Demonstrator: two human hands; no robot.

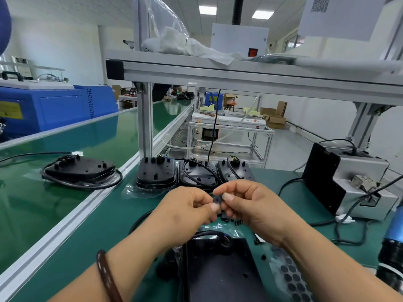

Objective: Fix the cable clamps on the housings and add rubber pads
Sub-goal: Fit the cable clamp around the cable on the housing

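Both hands meet above the green desk (104, 223), and both pinch one small black clamp (217, 199). The left hand (185, 212) has its thumb and curled fingers on the clamp's left side. The right hand (250, 205) grips it from the right with thumb and forefinger, the other fingers curled beneath. The clamp is in the air, clear of the desk.

Under the wrists lies a black housing (220, 273) with a cable looped at its far end. Just to its right is a sheet of round black pads (293, 277). A few small black parts (231, 221) lie on the desk below the fingers.

Three more housings (156, 174) stand in a row at the desk's far edge, and another (80, 171) rests on the green belt (43, 210) to the left. A dark bracelet (106, 277) circles the left wrist. A grey machine (368, 186) sits at the right.
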